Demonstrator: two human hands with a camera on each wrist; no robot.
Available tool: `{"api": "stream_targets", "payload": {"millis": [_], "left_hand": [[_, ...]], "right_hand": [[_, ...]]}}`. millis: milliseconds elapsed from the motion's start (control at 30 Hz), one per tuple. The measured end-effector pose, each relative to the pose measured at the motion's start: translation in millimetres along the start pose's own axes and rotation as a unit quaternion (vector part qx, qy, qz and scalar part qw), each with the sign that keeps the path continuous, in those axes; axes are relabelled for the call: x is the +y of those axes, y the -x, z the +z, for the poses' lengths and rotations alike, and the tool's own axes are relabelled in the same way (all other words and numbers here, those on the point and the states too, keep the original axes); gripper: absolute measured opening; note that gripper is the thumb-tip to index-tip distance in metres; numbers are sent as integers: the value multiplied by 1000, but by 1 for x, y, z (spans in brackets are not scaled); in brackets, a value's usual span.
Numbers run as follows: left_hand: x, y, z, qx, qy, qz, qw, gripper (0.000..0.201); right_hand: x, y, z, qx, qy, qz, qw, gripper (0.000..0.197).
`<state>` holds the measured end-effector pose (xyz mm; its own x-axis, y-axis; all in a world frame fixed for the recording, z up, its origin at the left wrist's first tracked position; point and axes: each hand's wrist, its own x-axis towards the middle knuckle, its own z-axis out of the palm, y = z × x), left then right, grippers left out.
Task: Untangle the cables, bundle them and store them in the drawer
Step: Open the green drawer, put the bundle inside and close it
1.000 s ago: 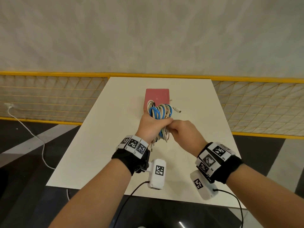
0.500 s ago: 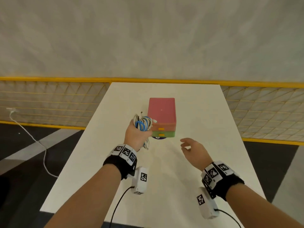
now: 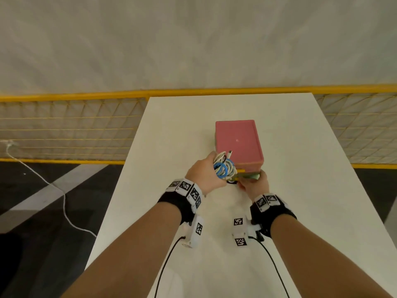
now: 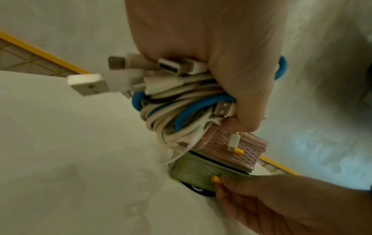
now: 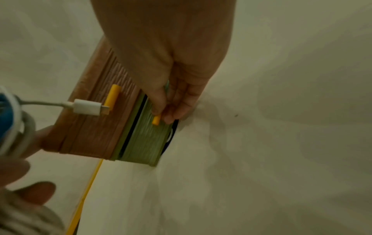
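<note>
On the white desk (image 3: pixel 300 190), a small drawer box (image 3: pixel 238 143) with a pink top is sitting; its green bottom drawer (image 4: pixel 193 173) is standing slightly open. Left hand (image 3: pixel 204 175) is clenching a coiled white-and-blue cable bundle (image 3: pixel 223 166) just beside it. Right hand (image 3: pixel 255 186) is apparently pinching the drawer's yellow handle (image 5: pixel 156 120).

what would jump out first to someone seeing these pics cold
The left hand grips a bundle of white and blue cables beside a pink box on the white table. The right hand pinches the yellow handle of the green bottom drawer.
</note>
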<state>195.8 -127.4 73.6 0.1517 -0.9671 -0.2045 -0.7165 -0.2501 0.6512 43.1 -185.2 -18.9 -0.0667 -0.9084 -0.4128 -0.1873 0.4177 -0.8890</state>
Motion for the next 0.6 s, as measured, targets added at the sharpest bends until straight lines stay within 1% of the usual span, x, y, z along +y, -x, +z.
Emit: {"api": "stream_targets", "payload": {"millis": [100,200,267,300,367,433,500,600], "left_hand": [[-3,-2,1,5,6,10,1000,65],[-6,-1,4,11,1,18,1000,62],[-6,-1,5,10,-4,19,1000,60],[-7,-1,6,11,-4,18,1000,59],[-8,-1,7,14,0,14,1000,56],[-6,0,8,14,3,10,1000,54],[-3,2,8,13,6,4,1000,56],[2,5,8,17,8,-4,1000,58]], "right_hand": [[14,16,-7,-3,-5,2,1000,55],[36,36,-16,-14,29,12,999,52],[40,46,-23,-19,72,6,997,58],[38,48,-27,-15,103,1,995,60],[29,46,-34,22,166,-16,986,58],[15,39,-38,46,184,-45,981,55],[3,28,-39,25,194,-67,978,52],[-3,18,-40,-42,257,-77,962,41]]}}
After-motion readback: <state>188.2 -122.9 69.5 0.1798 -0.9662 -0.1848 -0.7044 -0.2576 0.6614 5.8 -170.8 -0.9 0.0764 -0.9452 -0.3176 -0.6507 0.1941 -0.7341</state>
